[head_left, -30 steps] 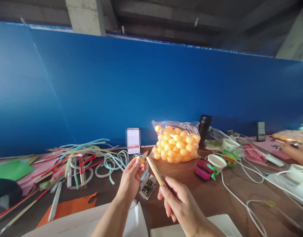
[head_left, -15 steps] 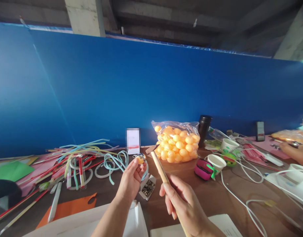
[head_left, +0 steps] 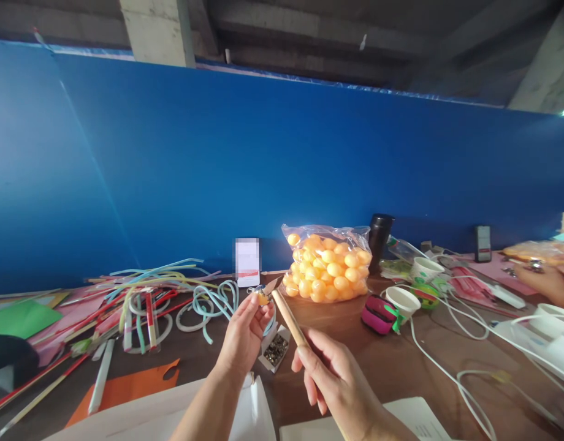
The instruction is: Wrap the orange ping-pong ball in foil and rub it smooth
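My left hand [head_left: 242, 334] is raised over the table, fingers pinched on a small orange ball [head_left: 262, 298] at the fingertips. My right hand [head_left: 338, 383] is closed round a wooden-handled tool [head_left: 289, 318]. The tool slants up to the left, and its metal tip touches the ball. Just below both hands lies a small open box of metal pins [head_left: 276, 349].
A clear bag of orange balls [head_left: 327, 271] stands behind, beside a black tumbler [head_left: 380, 234]. Coloured tubes and straws [head_left: 157, 294] cover the left. Paper cups [head_left: 404, 301], a pink case [head_left: 378, 314] and white cables [head_left: 452, 373] lie right. Another person's hand [head_left: 546, 280] is far right.
My right hand had drawn the tool's tip a little to the right, away from the ball; now it has swung back left and the tip meets the ball again.
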`<state>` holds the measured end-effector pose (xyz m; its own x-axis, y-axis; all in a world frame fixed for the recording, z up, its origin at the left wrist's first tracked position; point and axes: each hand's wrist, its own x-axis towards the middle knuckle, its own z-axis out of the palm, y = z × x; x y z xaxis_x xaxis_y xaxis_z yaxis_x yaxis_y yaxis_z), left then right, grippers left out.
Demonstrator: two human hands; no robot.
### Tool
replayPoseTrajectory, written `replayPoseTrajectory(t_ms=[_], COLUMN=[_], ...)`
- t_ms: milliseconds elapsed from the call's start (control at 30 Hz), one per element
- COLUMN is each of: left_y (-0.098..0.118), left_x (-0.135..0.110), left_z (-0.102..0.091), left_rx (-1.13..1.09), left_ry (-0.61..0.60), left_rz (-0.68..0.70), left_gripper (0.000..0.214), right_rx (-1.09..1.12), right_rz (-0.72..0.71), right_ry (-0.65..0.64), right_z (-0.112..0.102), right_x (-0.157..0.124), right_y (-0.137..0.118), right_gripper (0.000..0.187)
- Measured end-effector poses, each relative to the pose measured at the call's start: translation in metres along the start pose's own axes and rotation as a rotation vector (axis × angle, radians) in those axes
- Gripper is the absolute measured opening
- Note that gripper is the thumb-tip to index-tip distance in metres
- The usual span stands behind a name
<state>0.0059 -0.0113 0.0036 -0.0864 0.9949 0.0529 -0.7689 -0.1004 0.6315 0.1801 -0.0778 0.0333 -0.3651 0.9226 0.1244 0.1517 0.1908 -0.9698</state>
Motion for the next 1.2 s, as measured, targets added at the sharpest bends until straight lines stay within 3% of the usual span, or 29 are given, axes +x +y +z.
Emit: replayPoseTrajectory(t_ms=[467, 1200], left_y=[0.0002, -0.0005], left_x=[0.001, 0.0006], left_z=[0.0026, 0.002], left_rx=[0.001, 0.017], left_ry=[0.059, 0.051], left_rz=[0.022, 0.024], left_gripper=[0.022, 0.02], right_rx=[0.013, 0.014], right_rz=[0.021, 0.025], right_ry=[0.01, 0.004], right_z=[-0.0012, 0.0009], right_x=[0.0007, 0.0022], right_y=[-0.0011, -0.0037], right_gripper=[0.038, 0.038])
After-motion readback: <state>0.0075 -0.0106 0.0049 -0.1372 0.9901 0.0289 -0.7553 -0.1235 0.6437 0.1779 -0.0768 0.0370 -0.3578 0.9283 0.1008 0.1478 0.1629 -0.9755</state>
